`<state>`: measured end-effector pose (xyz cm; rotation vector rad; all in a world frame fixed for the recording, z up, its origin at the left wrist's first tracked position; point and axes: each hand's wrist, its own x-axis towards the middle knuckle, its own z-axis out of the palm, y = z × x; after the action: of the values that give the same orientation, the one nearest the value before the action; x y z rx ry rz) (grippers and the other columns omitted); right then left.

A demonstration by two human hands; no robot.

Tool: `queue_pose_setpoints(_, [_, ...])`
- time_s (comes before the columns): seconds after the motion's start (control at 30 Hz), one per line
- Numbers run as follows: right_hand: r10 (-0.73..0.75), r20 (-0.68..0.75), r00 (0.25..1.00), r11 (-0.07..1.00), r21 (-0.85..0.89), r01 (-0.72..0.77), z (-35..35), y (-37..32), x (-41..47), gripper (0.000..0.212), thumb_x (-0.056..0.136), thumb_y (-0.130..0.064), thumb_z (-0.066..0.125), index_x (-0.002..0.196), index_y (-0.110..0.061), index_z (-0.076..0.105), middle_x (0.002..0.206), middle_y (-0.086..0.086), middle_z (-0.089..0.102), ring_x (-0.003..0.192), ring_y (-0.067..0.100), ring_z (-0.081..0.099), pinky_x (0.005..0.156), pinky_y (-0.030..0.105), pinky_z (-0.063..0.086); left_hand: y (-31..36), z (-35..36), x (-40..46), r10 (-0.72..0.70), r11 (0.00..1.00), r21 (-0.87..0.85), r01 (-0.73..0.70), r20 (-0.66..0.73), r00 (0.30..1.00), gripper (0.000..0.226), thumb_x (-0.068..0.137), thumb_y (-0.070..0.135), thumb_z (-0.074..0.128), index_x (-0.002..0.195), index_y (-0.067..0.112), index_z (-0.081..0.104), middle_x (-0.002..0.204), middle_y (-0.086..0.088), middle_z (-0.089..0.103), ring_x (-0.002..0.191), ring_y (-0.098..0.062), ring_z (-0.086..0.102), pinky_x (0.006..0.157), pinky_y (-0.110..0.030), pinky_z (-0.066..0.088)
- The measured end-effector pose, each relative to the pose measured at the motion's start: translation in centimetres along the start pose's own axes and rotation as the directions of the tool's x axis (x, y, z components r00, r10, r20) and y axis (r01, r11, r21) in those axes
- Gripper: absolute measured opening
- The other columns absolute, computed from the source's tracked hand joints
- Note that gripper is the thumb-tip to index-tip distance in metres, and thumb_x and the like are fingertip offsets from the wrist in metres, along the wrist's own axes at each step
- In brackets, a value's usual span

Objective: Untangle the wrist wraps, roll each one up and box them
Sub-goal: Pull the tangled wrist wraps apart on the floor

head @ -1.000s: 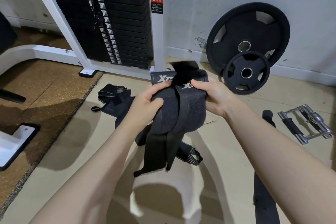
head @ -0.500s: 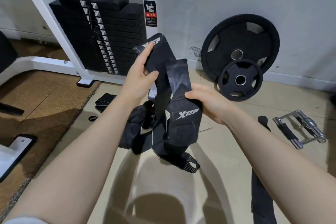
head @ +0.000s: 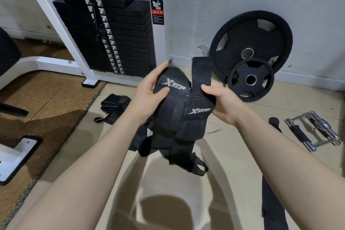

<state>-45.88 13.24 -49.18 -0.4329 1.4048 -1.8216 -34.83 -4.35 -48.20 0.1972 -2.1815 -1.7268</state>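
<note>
Both hands hold a tangle of black wrist wraps (head: 173, 117) with white XTEP logos, in mid-air over the floor. My left hand (head: 149, 95) grips the rounded end of one wrap, thumb on its logo. My right hand (head: 224, 102) pinches a second wrap at its logo patch, and a strap end sticks up above it. Loose tails and a striped thumb loop (head: 197, 166) hang below. Another black wrap (head: 113, 104) lies crumpled on the floor to the left. No box is in view.
A white weight-stack machine (head: 112, 39) stands behind. Two black plates (head: 250, 50) lean on the wall at right. A chrome cable handle (head: 315, 130) lies on the floor at right, a black strap (head: 272, 201) near my right forearm, and a brown mat (head: 37, 110) at left.
My left hand has come down from head height to beside my right hand, bringing the wrap's upper end with it. The bundle now hangs bunched between both hands.
</note>
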Motion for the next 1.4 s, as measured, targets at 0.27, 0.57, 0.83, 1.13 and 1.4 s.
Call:
queue_pose_setpoints(0.27, [-0.009,0.195,0.981,0.974,0.225,-0.036,-0.6,1.4,0.2,0.068,0.060,-0.026,0.086,0.122,-0.015,0.058,0.116,0.010,0.066,0.103,0.026,0.065,0.089,0.039,0.054,-1.7,-0.7,-2.0,-0.141,0.987,-0.041,0.153,0.210,0.967,0.089,0.092,-0.012,0.049,0.139,0.056,0.016,0.139,0.012,0.051,0.123,-0.002,0.053,0.098,-0.028,0.049])
queue_pose_setpoints(0.57, [-0.060,0.068,0.996,0.985,0.167,0.048,0.0,0.4,0.9,0.042,0.087,-0.018,0.053,0.128,-0.011,0.053,0.125,0.013,0.061,0.112,0.029,0.060,0.100,0.046,0.046,-2.1,-0.6,-2.5,-0.095,0.984,0.175,0.040,0.322,0.942,0.090,0.092,-0.003,0.053,0.128,0.074,0.023,0.148,0.034,0.027,0.122,-0.004,0.049,0.112,-0.040,0.036])
queue_pose_setpoints(0.83, [-0.118,-0.057,0.991,0.984,0.130,0.124,0.0,-0.9,1.0,0.018,0.099,-0.014,0.039,0.101,-0.011,0.058,0.088,-0.001,0.070,0.085,0.015,0.067,0.081,0.033,0.052,-1.3,1.2,-1.8,-0.150,0.989,-0.008,0.150,-0.026,0.988,0.046,0.099,-0.005,0.037,0.123,0.030,0.056,0.118,0.017,0.057,0.103,0.008,0.055,0.086,-0.002,0.043])
queue_pose_setpoints(1.13, [-0.090,0.030,0.995,0.987,-0.131,0.093,1.8,0.7,0.3,0.012,0.097,-0.007,0.046,0.096,-0.012,0.057,0.079,0.002,0.067,0.069,0.012,0.064,0.069,0.026,0.053,-0.3,-0.5,1.5,-0.094,0.971,-0.236,0.045,-0.200,0.975,0.063,0.094,-0.007,0.049,0.148,0.021,0.031,0.121,0.020,0.055,0.106,0.011,0.058,0.092,-0.016,0.048])
queue_pose_setpoints(1.4, [-0.052,-0.014,0.999,0.965,-0.256,0.046,3.7,2.3,1.4,0.013,0.096,-0.010,0.052,0.091,-0.016,0.062,0.082,0.007,0.067,0.071,0.016,0.064,0.069,0.027,0.054,-0.1,-0.3,1.9,-0.047,0.953,-0.303,-0.019,-0.207,0.977,0.061,0.096,-0.007,0.042,0.149,0.022,0.029,0.145,0.003,0.045,0.128,-0.010,0.050,0.108,-0.037,0.042])
